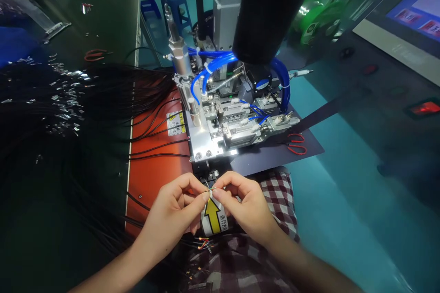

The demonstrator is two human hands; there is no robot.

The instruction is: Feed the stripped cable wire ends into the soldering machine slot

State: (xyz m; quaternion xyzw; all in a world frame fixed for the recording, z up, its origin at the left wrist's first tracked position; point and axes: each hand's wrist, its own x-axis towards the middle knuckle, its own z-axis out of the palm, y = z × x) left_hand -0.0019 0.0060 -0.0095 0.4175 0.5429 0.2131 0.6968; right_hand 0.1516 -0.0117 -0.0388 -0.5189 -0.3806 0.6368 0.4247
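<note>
Thin coloured wires [211, 189] are pinched between the fingertips of both hands, just in front of the machine. My left hand [180, 201] holds them with thumb and forefinger from the left. From the right, my right hand [242, 199] grips them the same way, its fingertips almost touching the left ones. Beneath the hands shows a white label with a yellow arrow [213, 217]. Below it, stripped cable ends [204, 243] with small coloured wires lie near my lap. The metal machine [227, 119] with blue air tubes stands right beyond the hands.
Black cables [158, 144] run across the orange plate [156, 178] on the left, with a large bundle [113, 91] behind. Red-handled pliers [297, 143] lie right of the machine. A dark cylinder [271, 13] hangs above; a screen panel [415, 13] stands at right.
</note>
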